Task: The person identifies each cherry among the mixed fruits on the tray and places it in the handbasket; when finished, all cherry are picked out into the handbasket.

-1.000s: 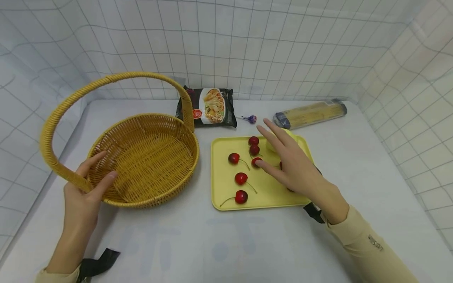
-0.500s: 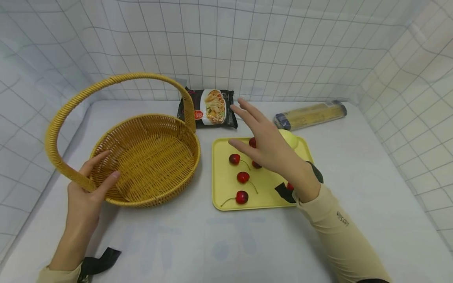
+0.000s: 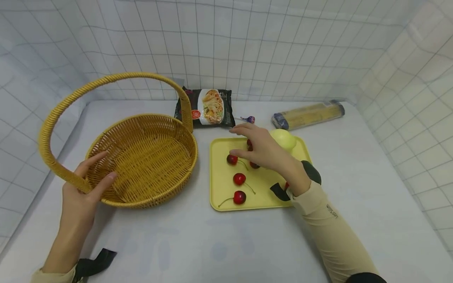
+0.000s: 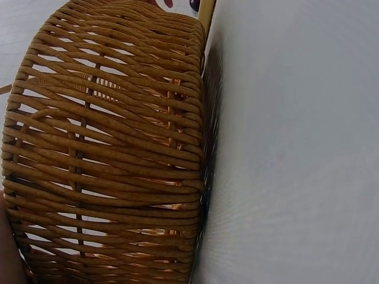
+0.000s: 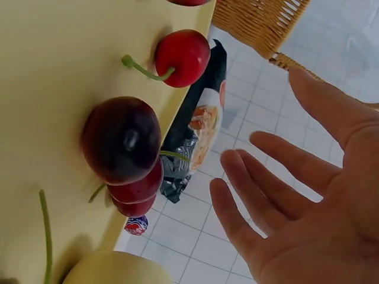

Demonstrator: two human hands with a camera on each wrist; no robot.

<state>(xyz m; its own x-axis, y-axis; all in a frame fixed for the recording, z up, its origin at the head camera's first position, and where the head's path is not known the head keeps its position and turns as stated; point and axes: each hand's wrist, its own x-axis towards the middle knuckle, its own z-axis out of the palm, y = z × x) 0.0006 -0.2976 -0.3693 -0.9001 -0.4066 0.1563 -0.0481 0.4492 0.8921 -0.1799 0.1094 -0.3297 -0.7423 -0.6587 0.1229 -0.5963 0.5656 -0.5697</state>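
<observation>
My left hand (image 3: 79, 200) grips the golden wicker basket (image 3: 192, 169) at its left rim, by the foot of the tall handle, thumb and forefinger reaching inside. The left wrist view is filled by the basket's woven side (image 4: 112, 148). Over the yellow tray (image 3: 263, 194) hovers my right hand (image 3: 263, 149), fingers spread and slightly bent, holding nothing. Close below its thumb is a red cherry (image 3: 232, 159) with a stem. Two more, a middle cherry (image 3: 239, 179) and a front cherry (image 3: 239, 197), lie nearer me. The right wrist view shows a dark cherry (image 5: 121, 140) apart from the fingers.
A pale yellow-green rounded thing (image 3: 284, 139) sits at the tray's back right. Behind the tray lie a black noodle packet (image 3: 212, 108), a purple-wrapped lollipop (image 3: 250, 119) and a pack of dry spaghetti (image 3: 309, 115). A white grid-patterned sheet (image 3: 226, 51) rises behind.
My right hand has moved left across the tray, then come a little lower with its fingers more bent. The lollipop, hidden half a second ago, shows again. The left hand stays on the basket.
</observation>
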